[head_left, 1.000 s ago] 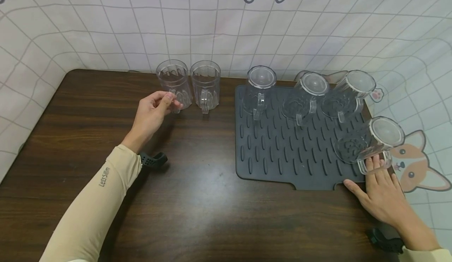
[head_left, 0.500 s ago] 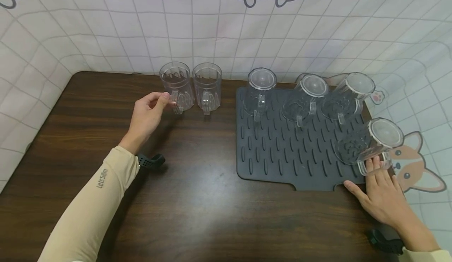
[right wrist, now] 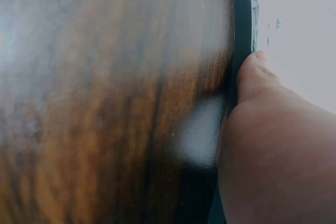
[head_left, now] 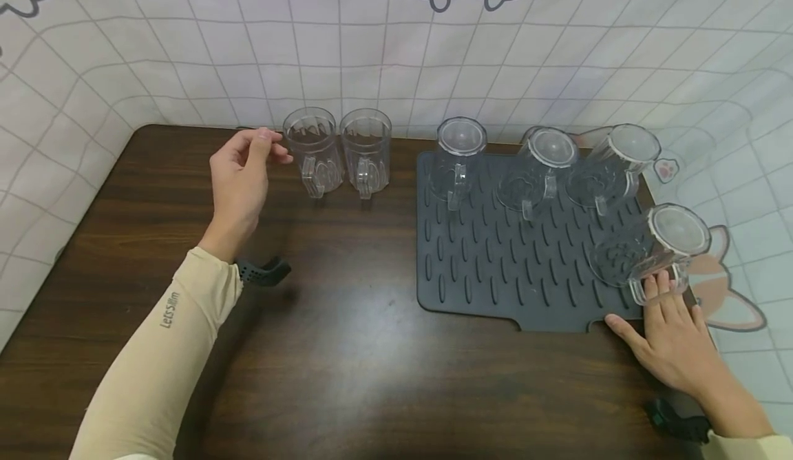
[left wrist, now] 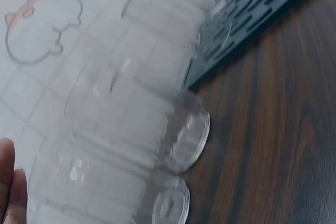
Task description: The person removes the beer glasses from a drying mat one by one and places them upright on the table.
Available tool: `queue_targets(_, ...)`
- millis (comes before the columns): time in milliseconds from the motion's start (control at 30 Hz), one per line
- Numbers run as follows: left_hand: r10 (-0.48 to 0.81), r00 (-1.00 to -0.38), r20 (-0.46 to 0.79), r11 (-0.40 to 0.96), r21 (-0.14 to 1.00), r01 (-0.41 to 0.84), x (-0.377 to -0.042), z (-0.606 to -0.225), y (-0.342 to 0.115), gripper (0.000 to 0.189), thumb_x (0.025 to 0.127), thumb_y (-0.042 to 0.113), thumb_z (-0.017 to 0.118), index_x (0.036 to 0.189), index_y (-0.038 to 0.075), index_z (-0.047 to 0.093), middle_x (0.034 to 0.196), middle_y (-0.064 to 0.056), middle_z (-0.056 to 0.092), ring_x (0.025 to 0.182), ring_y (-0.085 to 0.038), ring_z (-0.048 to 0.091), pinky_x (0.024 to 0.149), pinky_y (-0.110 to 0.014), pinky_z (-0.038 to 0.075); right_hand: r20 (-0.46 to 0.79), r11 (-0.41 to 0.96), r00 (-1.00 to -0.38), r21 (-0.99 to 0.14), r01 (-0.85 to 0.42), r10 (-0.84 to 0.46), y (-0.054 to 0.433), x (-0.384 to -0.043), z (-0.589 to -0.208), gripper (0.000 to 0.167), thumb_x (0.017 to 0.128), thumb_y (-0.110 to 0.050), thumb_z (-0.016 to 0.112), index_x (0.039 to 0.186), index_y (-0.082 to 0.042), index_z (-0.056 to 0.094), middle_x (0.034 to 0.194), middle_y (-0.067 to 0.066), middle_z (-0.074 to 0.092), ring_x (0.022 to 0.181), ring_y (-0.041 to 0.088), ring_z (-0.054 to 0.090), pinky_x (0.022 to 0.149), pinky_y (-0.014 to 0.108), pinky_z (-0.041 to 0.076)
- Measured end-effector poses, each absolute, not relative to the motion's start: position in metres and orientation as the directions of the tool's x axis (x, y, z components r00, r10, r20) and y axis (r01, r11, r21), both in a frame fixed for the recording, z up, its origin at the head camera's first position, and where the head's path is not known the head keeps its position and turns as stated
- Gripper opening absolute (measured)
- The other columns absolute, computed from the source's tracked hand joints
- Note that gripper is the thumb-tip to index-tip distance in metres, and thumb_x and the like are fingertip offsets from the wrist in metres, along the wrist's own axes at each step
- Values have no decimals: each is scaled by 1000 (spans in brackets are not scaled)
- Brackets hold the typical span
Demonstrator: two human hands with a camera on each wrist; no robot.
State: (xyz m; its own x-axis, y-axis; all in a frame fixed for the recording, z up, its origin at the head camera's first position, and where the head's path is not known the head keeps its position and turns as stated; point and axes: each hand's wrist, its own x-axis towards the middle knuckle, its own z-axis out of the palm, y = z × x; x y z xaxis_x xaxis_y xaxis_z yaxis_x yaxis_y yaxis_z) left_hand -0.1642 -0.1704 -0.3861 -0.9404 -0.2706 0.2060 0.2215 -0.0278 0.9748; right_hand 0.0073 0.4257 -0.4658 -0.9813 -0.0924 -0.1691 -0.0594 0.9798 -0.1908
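Two clear glass mugs stand upright, side by side at the back of the table, handles toward me: a left mug (head_left: 316,157) and a right mug (head_left: 367,157). Just left of the left mug's rim is my left hand (head_left: 238,178), thumb and fingers loosely bent with nothing held; its fingertips (left wrist: 11,182) show at the edge of the left wrist view. My right hand (head_left: 678,339) lies flat on the front right corner of the dark ribbed mat (head_left: 483,267). Its fingertips reach to the handle of an upside-down glass mug (head_left: 650,253).
Three more upside-down glass mugs line the mat's back edge: one at the left (head_left: 458,160), one in the middle (head_left: 537,171) and one at the right (head_left: 613,167). A tile-patterned wall cloth (head_left: 260,40) rises behind the brown wooden table (head_left: 347,350).
My left hand has come away from the left mug's handle and moved up and left, beside its rim. The right hand stays where it was. The head view has shifted slightly.
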Motion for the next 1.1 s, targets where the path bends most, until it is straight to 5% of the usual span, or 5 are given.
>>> queue_targets(333, -135, -945, 298, 59, 954, 293, -152, -371, -132, 18, 105, 19, 60, 97, 9, 73, 77, 9, 71, 74, -10, 72, 82, -24, 61, -179, 982, -980, -181, -52, -85, 427, 8, -465, 97, 108, -53, 46, 159, 12, -7, 165, 38, -11, 151, 65, 4, 110, 87, 9)
queue_targets(533, 11, -940, 342, 77, 937, 342, -141, -364, -100, 22, 105, 16, 59, 101, -3, 70, 77, 14, 70, 77, -8, 71, 78, -24, 59, -189, 982, -979, -183, -44, -79, 428, 9, -465, 99, 107, -53, 46, 159, 9, -9, 166, 32, -18, 153, 62, -1, 112, 86, 5)
queue_targets(700, 198, -941, 273, 43, 957, 287, -131, -363, -75, 21, 105, 13, 58, 105, -4, 70, 82, 6, 71, 80, -12, 72, 83, -29, 62, -200, 981, -976, -186, -47, -84, 425, 8, -467, 99, 107, -53, 46, 159, 10, -10, 166, 34, -18, 150, 66, 2, 112, 86, 4)
queue_targets(900, 440, -873, 211, 101, 954, 281, -115, -365, -45, 19, 105, 15, 58, 111, 3, 71, 93, -9, 74, 87, -15, 73, 87, -36, 63, -204, 982, -975, -183, -48, -86, 423, 7, -466, 99, 107, -54, 46, 159, 10, -10, 164, 38, -14, 146, 71, 7, 112, 87, 5)
queue_targets(1100, 604, -770, 203, 85, 945, 316, -106, -375, -13, 17, 106, 17, 58, 113, 8, 71, 94, -7, 74, 87, -10, 71, 83, -27, 60, -216, 982, -973, -183, -39, -78, 429, 10, -469, 100, 107, -54, 46, 159, 11, -9, 164, 38, -15, 144, 72, 10, 110, 87, 5)
